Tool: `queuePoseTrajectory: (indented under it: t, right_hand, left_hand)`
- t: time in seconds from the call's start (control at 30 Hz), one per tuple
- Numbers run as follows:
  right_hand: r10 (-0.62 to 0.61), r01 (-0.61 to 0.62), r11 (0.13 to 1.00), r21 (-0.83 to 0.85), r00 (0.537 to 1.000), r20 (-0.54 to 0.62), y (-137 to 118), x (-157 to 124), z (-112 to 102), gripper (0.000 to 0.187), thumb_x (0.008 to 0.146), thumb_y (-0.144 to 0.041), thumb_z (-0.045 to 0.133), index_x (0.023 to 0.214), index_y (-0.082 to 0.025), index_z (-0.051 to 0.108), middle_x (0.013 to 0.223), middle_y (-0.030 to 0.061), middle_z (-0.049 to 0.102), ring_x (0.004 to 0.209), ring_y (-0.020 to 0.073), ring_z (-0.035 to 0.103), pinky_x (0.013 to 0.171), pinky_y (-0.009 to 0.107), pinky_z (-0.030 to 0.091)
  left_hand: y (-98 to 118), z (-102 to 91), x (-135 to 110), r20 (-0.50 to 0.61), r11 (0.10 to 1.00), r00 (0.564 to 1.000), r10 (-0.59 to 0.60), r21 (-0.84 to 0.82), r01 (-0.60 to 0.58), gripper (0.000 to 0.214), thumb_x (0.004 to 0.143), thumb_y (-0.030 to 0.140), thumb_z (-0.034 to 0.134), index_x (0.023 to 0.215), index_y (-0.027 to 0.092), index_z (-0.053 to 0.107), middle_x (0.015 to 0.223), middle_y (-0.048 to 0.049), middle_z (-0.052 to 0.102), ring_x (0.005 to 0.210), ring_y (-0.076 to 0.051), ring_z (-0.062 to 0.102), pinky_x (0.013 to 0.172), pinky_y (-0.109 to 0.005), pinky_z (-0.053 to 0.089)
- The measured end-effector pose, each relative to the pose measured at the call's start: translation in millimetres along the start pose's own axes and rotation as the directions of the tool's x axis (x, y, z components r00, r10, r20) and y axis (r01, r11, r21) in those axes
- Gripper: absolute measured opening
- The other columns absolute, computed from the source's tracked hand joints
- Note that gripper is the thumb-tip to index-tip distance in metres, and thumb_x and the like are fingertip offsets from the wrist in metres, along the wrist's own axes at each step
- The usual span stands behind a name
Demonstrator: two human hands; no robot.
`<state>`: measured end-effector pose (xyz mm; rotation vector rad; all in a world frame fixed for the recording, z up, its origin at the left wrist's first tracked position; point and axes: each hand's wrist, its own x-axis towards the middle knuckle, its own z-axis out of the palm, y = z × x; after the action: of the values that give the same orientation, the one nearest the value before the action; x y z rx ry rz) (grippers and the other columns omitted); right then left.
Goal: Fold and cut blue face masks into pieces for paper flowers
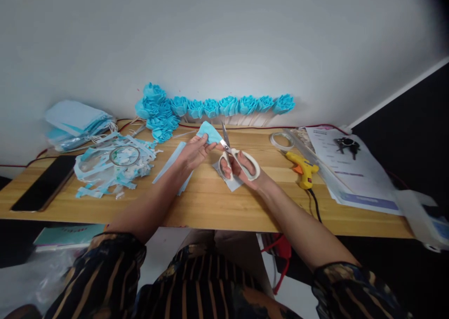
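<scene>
My left hand (197, 151) pinches a folded piece of light blue fabric (209, 131) above the middle of the table. Through the white handles of a pair of scissors (250, 165) go the fingers of my right hand (238, 168). The scissor blades are spread, pointing up and away, right at the edge of the blue piece. Below my hands, a greyish square piece (233, 183) lies flat on the wood. Blue strips (171, 162) rest on the table, partly hidden under my left forearm.
Blue fabric roses (228, 105) stand along the wall, with more heaped at left. Cut scraps (105, 169), a tape roll (124, 155), a phone (44, 183) and a stack of masks (75, 122) lie left. Right are a yellow glue gun (304, 169), papers (345, 169) and keys (347, 146).
</scene>
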<state>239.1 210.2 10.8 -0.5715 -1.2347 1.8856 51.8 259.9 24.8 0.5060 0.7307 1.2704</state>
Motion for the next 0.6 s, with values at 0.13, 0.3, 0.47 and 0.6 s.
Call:
queuePoseTrajectory:
  t: [0.13, 0.3, 0.47, 0.6]
  right_hand:
    - [-0.019, 0.019, 1.0, 0.006, 1.0, 0.011, 0.3, -0.4, 1.7, 0.065, 0.083, -0.073, 0.074, 0.121, -0.021, 0.069, 0.08, -0.0004, 0.06, 0.063, 0.0128, 0.051, 0.058, 0.026, 0.045]
    - [-0.016, 0.015, 0.999, 0.052, 1.0, 0.016, -1.0, -0.6, 5.4, 0.063, 0.08, -0.072, 0.078, 0.117, -0.021, 0.07, 0.08, -0.0006, 0.061, 0.063, 0.012, 0.05, 0.059, 0.025, 0.047]
    - [0.032, -0.035, 0.997, 0.071, 0.998, 0.05, -2.8, -1.0, 7.2, 0.068, 0.077, -0.074, 0.08, 0.116, -0.02, 0.07, 0.082, 0.0004, 0.061, 0.065, 0.0126, 0.051, 0.059, 0.026, 0.047]
    - [0.038, -0.045, 0.995, 0.087, 0.996, 0.077, -2.3, -0.5, 6.8, 0.068, 0.078, -0.073, 0.078, 0.119, -0.019, 0.07, 0.083, 0.0011, 0.061, 0.065, 0.0131, 0.05, 0.059, 0.027, 0.047]
  left_hand:
    - [-0.3, -0.5, -0.8, 0.04, 1.0, 0.999, 0.019, 0.006, -0.019, 0.023, 0.098, 0.009, 0.066, 0.075, 0.013, 0.064, 0.07, 0.0004, 0.074, 0.06, -0.007, 0.07, 0.069, -0.017, 0.058]
    - [-0.4, -1.6, -0.9, 0.088, 0.998, 0.994, 0.058, 0.032, -0.061, 0.02, 0.085, 0.006, 0.08, 0.078, 0.014, 0.063, 0.069, 0.0035, 0.072, 0.06, -0.006, 0.068, 0.065, -0.014, 0.055]
    - [1.1, -1.7, -0.7, 0.068, 0.997, 0.995, 0.069, 0.025, -0.071, 0.025, 0.083, 0.003, 0.08, 0.075, 0.016, 0.06, 0.067, 0.0052, 0.069, 0.06, -0.006, 0.067, 0.065, -0.015, 0.054]
    - [4.0, -1.3, -0.9, -0.001, 0.996, 0.997, 0.081, -0.028, -0.081, 0.026, 0.086, -0.002, 0.072, 0.075, 0.016, 0.058, 0.067, 0.0052, 0.07, 0.06, -0.005, 0.067, 0.063, -0.014, 0.053]
